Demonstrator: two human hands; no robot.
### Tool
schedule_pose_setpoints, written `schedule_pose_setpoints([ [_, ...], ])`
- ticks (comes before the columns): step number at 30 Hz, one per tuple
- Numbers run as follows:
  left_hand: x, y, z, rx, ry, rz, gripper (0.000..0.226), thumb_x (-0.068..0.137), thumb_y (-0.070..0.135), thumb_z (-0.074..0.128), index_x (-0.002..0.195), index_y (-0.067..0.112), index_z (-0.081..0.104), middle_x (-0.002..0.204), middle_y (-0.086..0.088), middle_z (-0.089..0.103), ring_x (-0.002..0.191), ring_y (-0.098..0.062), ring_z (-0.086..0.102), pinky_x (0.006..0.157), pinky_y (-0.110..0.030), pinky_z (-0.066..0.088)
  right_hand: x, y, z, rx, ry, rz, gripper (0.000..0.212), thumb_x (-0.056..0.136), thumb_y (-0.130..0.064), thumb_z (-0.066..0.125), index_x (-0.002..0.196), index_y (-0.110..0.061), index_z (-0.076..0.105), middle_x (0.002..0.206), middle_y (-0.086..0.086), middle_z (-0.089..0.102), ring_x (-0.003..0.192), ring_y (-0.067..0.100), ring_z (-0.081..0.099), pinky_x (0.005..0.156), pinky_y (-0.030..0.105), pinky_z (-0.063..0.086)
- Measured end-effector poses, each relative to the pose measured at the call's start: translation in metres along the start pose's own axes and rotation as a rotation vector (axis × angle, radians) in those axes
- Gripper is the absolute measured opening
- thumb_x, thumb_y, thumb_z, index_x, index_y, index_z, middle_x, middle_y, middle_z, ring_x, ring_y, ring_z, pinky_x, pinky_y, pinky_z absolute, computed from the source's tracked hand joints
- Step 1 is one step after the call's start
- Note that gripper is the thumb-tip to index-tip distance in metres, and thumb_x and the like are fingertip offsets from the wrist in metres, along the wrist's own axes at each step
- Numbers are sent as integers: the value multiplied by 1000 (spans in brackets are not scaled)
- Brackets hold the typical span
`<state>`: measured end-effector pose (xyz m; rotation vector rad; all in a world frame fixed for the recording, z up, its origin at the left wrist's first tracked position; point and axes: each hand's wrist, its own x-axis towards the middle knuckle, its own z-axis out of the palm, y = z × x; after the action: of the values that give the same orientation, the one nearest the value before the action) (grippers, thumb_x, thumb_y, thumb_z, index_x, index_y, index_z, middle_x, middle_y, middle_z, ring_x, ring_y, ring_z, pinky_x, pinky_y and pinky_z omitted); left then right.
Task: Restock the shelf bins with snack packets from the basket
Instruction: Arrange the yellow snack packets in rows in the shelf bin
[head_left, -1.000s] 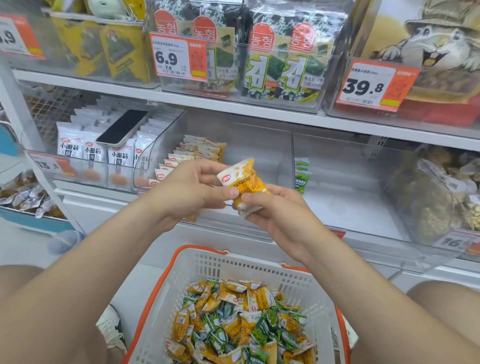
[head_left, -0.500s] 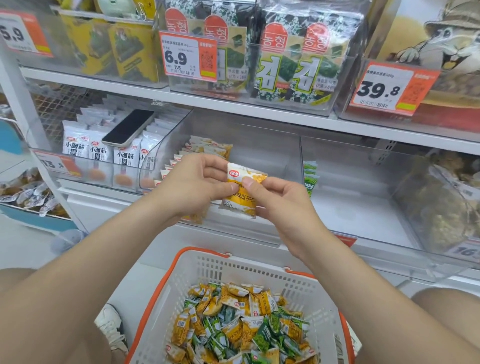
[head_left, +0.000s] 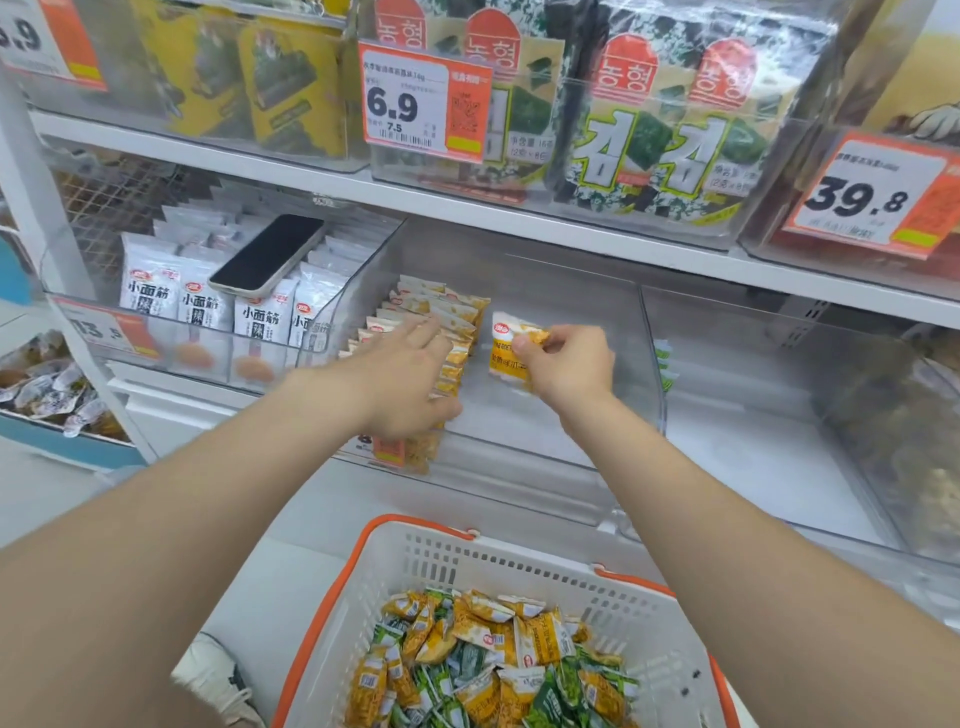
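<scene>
My right hand (head_left: 566, 366) pinches a yellow and white snack packet (head_left: 511, 351) by its top corner, upright inside the clear middle bin (head_left: 545, 447). My left hand (head_left: 408, 382) lies flat with fingers spread against a row of the same yellow packets (head_left: 441, 317) standing at the bin's left side. Below, a white basket with an orange rim (head_left: 415, 566) holds several yellow and green packets (head_left: 493, 660).
A black phone (head_left: 267, 254) lies on white packets (head_left: 202, 306) in the left bin. A few green packets (head_left: 665, 364) stand in the right-hand bin. Seaweed packs (head_left: 649, 130) and price tags (head_left: 426, 101) fill the shelf above. A shoe (head_left: 218, 680) is beside the basket.
Both hands moved forward from in front of the shelf into the middle bin. The left hand let go of the packet and went onto the packet row; the right hand kept the packet.
</scene>
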<state>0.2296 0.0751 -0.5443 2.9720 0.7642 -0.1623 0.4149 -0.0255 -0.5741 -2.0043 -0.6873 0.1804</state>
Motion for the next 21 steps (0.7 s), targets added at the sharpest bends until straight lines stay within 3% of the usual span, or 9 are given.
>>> schedule_pose_setpoints([
  [3, 6, -3, 8, -9, -74, -61, 79, 103, 62, 37, 164, 17, 14, 174, -3, -14, 160, -30, -7, 127, -58, 9, 34, 1, 25, -91, -8, 96, 25, 87, -34, 74, 96, -11, 76, 96, 13, 74, 97, 32, 61, 78, 32, 51],
  [8, 8, -2, 10, -47, -98, -65, 75, 102, 59, 37, 165, 24, 13, 173, -1, -16, 160, -30, -6, 127, -57, 7, 70, 1, 51, -266, -15, 149, 30, 94, -26, 65, 119, -9, 69, 123, 14, 69, 118, 33, 65, 95, 37, 55],
  [11, 9, -4, 13, -56, -116, -66, 74, 103, 59, 36, 165, 24, 15, 174, -2, -14, 160, -30, -3, 127, -57, 8, 85, -7, 61, -350, -21, 133, 32, 93, -21, 66, 122, -7, 64, 126, 15, 68, 116, 33, 66, 81, 32, 51],
  [15, 8, -2, 10, -30, -112, -53, 72, 105, 57, 34, 164, 20, 18, 173, -6, -14, 161, -30, 0, 128, -56, 10, 91, -14, 65, -352, 36, 122, 71, 93, -16, 72, 150, -6, 30, 141, 14, 57, 130, 33, 57, 98, 35, 49],
  [16, 8, -1, 10, -25, -120, -55, 72, 105, 56, 34, 164, 19, 18, 173, -6, -15, 160, -30, 0, 127, -57, 10, 91, -12, 64, -370, 69, 110, 70, 93, -17, 73, 149, -7, 31, 140, 15, 58, 130, 33, 57, 99, 36, 49],
  [18, 7, 2, 8, -15, -133, -57, 70, 106, 54, 33, 163, 16, 19, 173, -8, -15, 160, -32, 1, 127, -57, 13, 95, -8, 64, -424, 129, 52, 47, 93, -15, 71, 134, -9, 50, 128, 14, 65, 121, 34, 63, 91, 35, 51],
  [20, 7, 3, 7, -8, -130, -49, 68, 106, 52, 34, 161, 14, 23, 173, -10, -13, 159, -35, 4, 125, -57, 19, 97, -5, 66, -454, 94, -42, 22, 94, -11, 64, 115, -11, 69, 118, 13, 70, 111, 31, 67, 88, 30, 52],
  [21, 7, 3, 7, -1, -126, -45, 66, 106, 52, 34, 158, 13, 27, 173, -11, -10, 158, -36, 8, 124, -56, 22, 96, -3, 67, -448, 61, -84, 22, 94, -10, 60, 110, -12, 74, 118, 11, 70, 109, 29, 67, 91, 28, 51],
])
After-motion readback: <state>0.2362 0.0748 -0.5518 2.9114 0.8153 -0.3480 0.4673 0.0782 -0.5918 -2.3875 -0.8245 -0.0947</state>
